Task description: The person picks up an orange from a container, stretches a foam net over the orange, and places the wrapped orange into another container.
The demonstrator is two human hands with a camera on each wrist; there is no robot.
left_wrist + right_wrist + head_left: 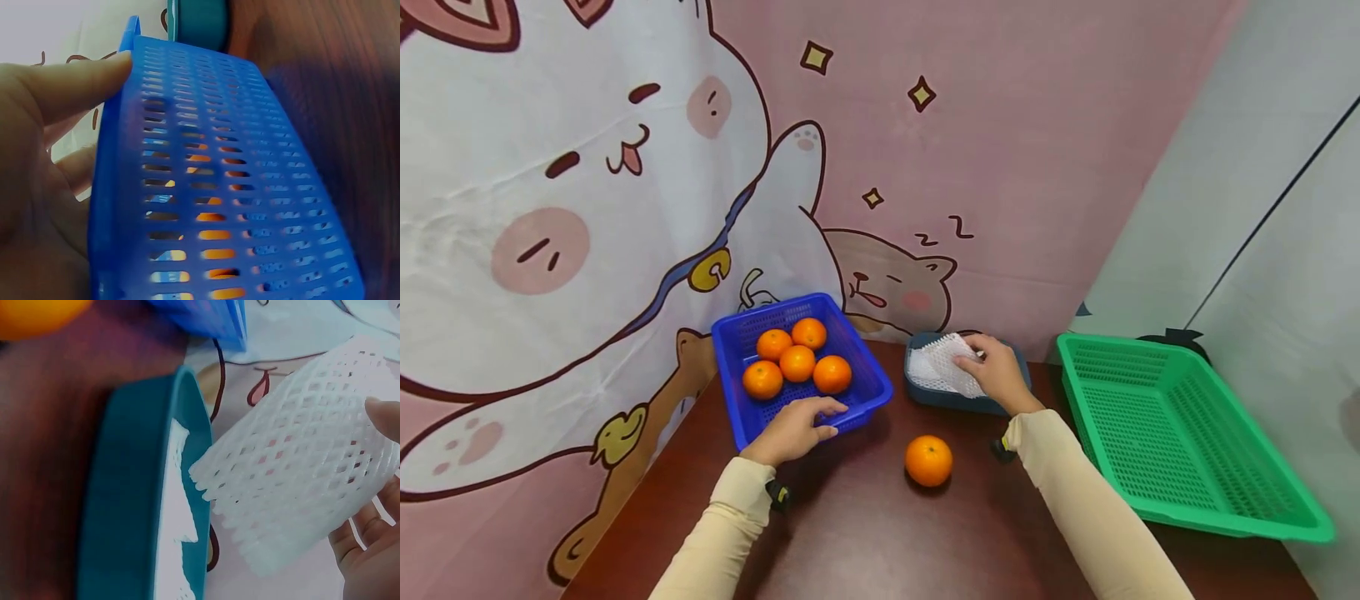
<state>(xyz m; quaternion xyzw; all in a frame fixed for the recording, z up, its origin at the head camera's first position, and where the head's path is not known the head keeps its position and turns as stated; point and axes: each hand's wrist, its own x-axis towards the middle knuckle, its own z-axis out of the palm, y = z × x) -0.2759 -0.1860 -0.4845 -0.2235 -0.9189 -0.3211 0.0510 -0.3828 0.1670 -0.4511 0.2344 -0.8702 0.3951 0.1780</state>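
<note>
My right hand [996, 375] pinches a white foam fruit net [957, 354] between thumb and fingers, above a dark teal tub [955, 402]. More white netting lies inside that tub, as the right wrist view shows. At the near rim of a blue basket [859, 346] is my left hand [793, 429], fingers loosely bent and holding nothing. In the left wrist view its thumb [94, 78] lies right at the basket's rim. Several oranges [797, 363] sit in the basket. One bare orange [928, 461] stands on the table between my forearms.
A large green basket [1195, 433] stands to the right on the dark reddish-brown table [880, 533]. Behind everything hangs a pink and white cartoon cloth [1030, 167], close to the backs of the tub and the blue basket.
</note>
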